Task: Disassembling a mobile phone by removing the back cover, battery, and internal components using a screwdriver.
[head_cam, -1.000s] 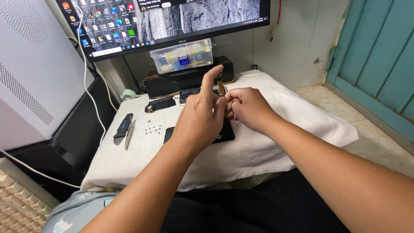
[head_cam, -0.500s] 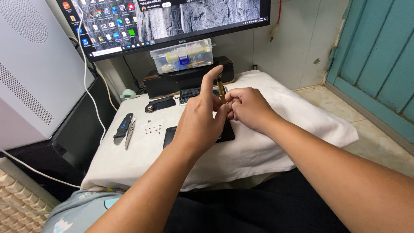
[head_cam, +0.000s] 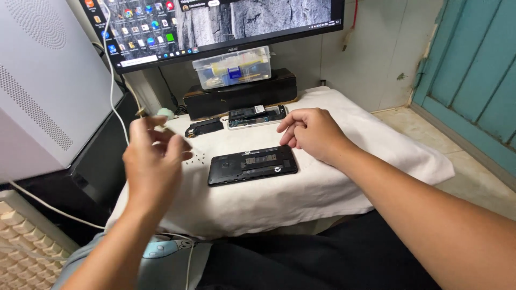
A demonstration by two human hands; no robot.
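White cloth [head_cam: 322,193] covers our low table, the black phone frame [head_cam: 252,165] beside our loosely curled, empty right hand [head_cam: 312,134], while our blurred left hand [head_cam: 153,161], grip unclear, risks scattering the tiny screws [head_cam: 196,157].

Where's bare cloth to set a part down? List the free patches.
Free: the white cloth right of the right hand, and the front strip below the black phone back. Crowded: the rear, with the opened phone, small black part and loose screws.

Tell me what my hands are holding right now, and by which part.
Cannot be told. The left hand is raised and blurred. The right hand hovers curled above the black phone, nothing visible in it.
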